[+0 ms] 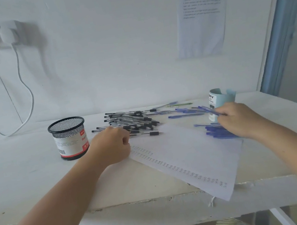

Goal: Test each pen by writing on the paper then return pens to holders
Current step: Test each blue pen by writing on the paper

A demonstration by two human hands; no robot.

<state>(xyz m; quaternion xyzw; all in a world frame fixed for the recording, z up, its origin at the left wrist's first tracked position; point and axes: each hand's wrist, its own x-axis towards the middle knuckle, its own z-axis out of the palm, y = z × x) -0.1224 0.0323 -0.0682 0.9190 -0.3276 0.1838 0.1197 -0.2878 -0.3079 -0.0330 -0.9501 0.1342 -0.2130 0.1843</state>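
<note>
Head view, bench: a white bench against the wall carries everything.
Paper: the paper lies skewed between the hands, one corner hanging over the bench's front edge. Rows of small test marks run along its left side, so it probably stays there for writing.
Black pens: a heap of black pens lies mid-bench toward the back edge, just beyond the paper.
Left hand: the left hand sits at the near side of that heap with its fingers curled under. Whether they pinch a pen I cannot tell.
Right hand: the right hand pinches one blue pen at its fingertips, in front of the blue holder.
Blue pens: more blue pens lie bunched beneath that hand on the paper's right corner.
Mesh holder: the mesh holder stands upright left of the heap, with nothing sticking out.
Blue holder: the blue holder stands upright near the back right. No pen rises above its rim, and its inside is hidden.
Sorting: each colour lies beside one holder, likely for a short return.
</note>
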